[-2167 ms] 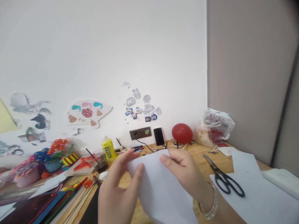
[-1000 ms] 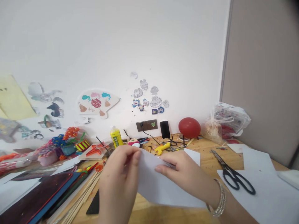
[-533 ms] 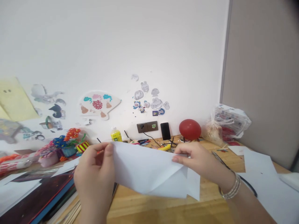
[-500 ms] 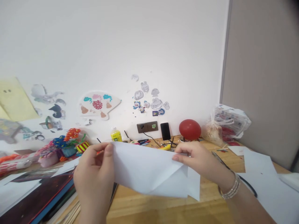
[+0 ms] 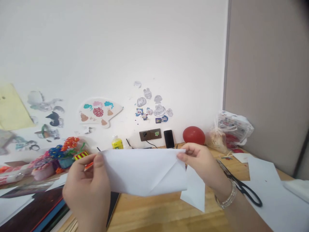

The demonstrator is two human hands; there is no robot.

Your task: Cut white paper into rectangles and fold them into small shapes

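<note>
Basically, you've got a plain white wall (image 5: 169,42) filling most of your view, with a wooden table (image 5: 156,212) below it. Big loose white paper (image 5: 282,203) lies over on the right. You're holding a white sheet (image 5: 145,170) up above the table, stretched between both hands, with a diagonal crease on its right half. Your left hand (image 5: 87,187) has the upper left corner, thumb in front, fingers curled behind. Your right hand (image 5: 199,161) has thumb and index pinched tight on the upper right corner. Black scissors (image 5: 236,180) sit just beside your right wrist, partly on that loose paper. Behind the sheet you've got a red balloon (image 5: 193,135), then a dark phone (image 5: 169,138) standing near it.
</note>
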